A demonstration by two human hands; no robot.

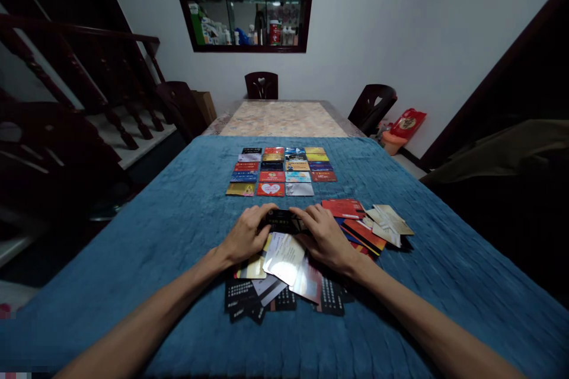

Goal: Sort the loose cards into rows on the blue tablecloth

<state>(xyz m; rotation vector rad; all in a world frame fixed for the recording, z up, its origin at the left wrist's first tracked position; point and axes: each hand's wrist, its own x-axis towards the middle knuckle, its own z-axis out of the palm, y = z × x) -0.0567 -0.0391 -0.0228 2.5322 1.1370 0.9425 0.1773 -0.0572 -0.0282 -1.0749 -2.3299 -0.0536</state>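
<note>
Between my two hands is a black card [283, 220] with small printed text, raised over a loose pile of cards. My left hand [249, 233] grips its left end with fingers on top and thumb below. At the right end, my right hand [328, 236] pinches it the same way. Beneath lie a shiny white card [284, 259], a gold card [251, 268] and several black cards [329, 296] with white print. Beyond my hands, colourful cards [271, 177] lie face up in rows. To the right, red cards [343, 208] and pale gold cards [386, 223] overlap in a heap.
A blue cloth [178, 219] covers the near table; a patterned tabletop [284, 118] shows behind it. Dark chairs [261, 85] stand around the far end. A glass-shelved cabinet [249, 50] is set in the wall. A red bag [408, 123] and orange bucket [393, 143] sit at right.
</note>
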